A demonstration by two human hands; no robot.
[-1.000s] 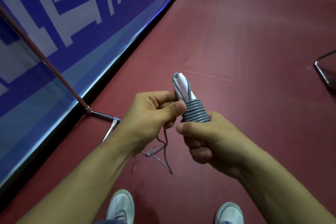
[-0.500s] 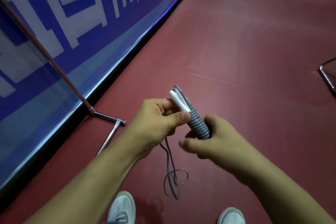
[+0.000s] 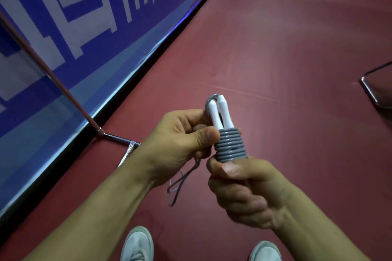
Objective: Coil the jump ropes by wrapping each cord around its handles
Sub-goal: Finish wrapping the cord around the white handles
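Head view, looking down at both hands held over a dark red floor (image 3: pixel 286 53).

Two white handles (image 3: pixel 220 112) stand side by side, nearly upright, with their narrow ends uppermost. A grey cord (image 3: pixel 230 146) is wound round the pair in tight, stacked turns that cover the middle of the handles. The white upper parts are bare. The lower ends are hidden inside the right hand.

The right hand (image 3: pixel 244 195) grips the handles from below. Its fingers are curled round them, and its thumb lies across the front, just under the lowest turn of the coil.

The left hand (image 3: pixel 180 140) is closed on the cord beside the coil. Its thumb tip presses against the uppermost turns, and its fingers are curled behind. A short arc of cord rises out of this hand and bends over the top of the left-side handle. The loose remainder hangs below the left hand in slack loops and reaches toward the floor, between the forearms. Whether it touches the floor cannot be told.

Surroundings: a blue banner (image 3: pixel 89 19) with white lettering runs along the left. In front of it a slanted metal pole (image 3: pixel 53 74) meets a chromed foot on the floor. Two light grey shoes (image 3: pixel 137 243) show at the bottom edge. Part of a dark metal frame (image 3: pixel 370 91) lies at the right edge, well apart from the hands.
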